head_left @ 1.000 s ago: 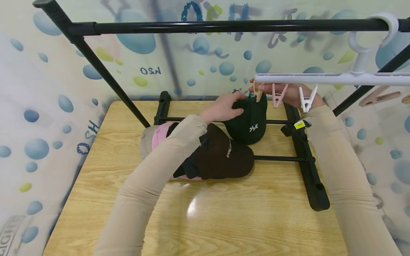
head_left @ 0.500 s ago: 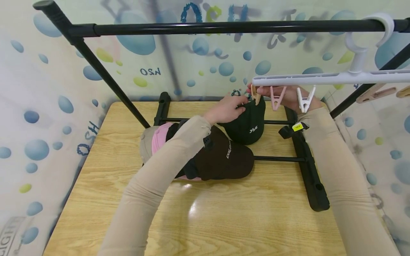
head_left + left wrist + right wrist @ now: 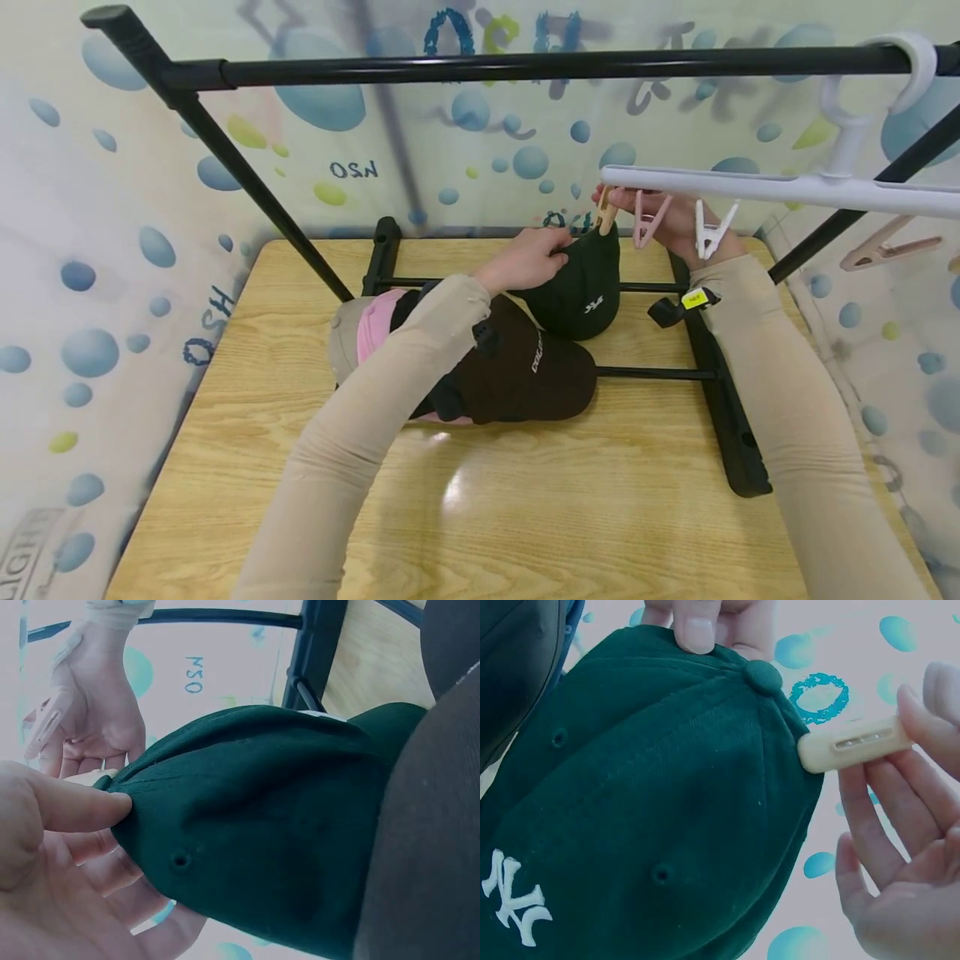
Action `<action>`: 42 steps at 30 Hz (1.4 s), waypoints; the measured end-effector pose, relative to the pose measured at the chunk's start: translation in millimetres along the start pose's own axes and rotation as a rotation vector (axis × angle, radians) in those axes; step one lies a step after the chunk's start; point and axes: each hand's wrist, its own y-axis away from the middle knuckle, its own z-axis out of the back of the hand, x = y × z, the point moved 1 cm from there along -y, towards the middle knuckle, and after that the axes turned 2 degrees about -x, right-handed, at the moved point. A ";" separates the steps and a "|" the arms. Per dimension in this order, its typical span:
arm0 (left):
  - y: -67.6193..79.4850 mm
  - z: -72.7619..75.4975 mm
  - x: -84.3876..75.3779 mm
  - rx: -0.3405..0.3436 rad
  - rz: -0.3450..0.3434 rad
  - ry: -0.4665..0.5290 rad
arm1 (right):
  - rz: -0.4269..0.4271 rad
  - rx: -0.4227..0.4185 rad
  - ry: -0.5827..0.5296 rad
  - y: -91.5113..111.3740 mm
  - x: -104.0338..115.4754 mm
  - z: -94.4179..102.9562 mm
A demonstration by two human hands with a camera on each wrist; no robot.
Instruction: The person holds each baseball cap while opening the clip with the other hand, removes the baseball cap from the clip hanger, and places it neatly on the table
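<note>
My left hand point(image 3: 525, 260) pinches the crown of a dark green cap point(image 3: 576, 292) between thumb and fingers. The cap has a white "NY" emblem point(image 3: 516, 898) and a cloth button point(image 3: 763, 677) on top. With my right hand point(image 3: 678, 225) I pinch a beige clothespin point(image 3: 855, 745), whose tip meets the crown's edge beside the button. Whether the clip bites the fabric I cannot tell. That clothespin hangs at the left end of a white hanger point(image 3: 720, 182), next to a pink clip point(image 3: 649, 220) and a white clip point(image 3: 712, 229).
A black rack's top bar point(image 3: 480, 67) carries the hanger. Beneath my left forearm lie a dark brown cap point(image 3: 540, 367), a pink cap point(image 3: 373, 323) and a beige one point(image 3: 345, 333). The wooden table point(image 3: 525, 500) bears the rack's black foot point(image 3: 731, 433); a patterned wall point(image 3: 420, 150) stands behind.
The hanger has tilted: its left end dipped, then rose slightly to the right, with the beige clothespin and right hand following. My left hand keeps its pinch on the green cap, which has barely moved.
</note>
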 end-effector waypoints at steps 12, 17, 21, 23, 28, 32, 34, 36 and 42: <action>7.5 5.1 17.9 -0.017 0.127 0.115 | 0.133 -0.145 -0.092 -0.8 -5.5 13.3; 9.9 5.9 22.8 -0.080 0.158 0.192 | 0.115 -0.192 -0.212 0.8 -9.4 20.3; 8.3 6.2 25.6 -0.155 0.164 0.242 | 0.076 -0.216 -0.349 3.7 -12.2 26.3; 6.9 7.4 26.9 -0.197 0.176 0.273 | 0.012 -0.236 -0.420 6.6 -13.4 30.1; 4.5 12.1 25.4 -0.262 0.239 0.355 | -0.202 -0.325 -0.460 15.2 -15.5 41.1; 3.6 16.2 21.0 -0.294 0.262 0.392 | -0.269 -0.347 -0.427 20.7 -17.8 47.2; 4.0 18.9 19.0 -0.313 0.276 0.411 | -0.277 -0.345 -0.415 23.0 -18.5 48.6; 4.7 22.2 17.1 -0.335 0.294 0.431 | -0.279 -0.337 -0.377 25.0 -19.0 49.3; 10.6 32.3 10.7 -0.381 0.295 0.521 | -0.315 -0.305 -0.321 32.0 -21.4 50.6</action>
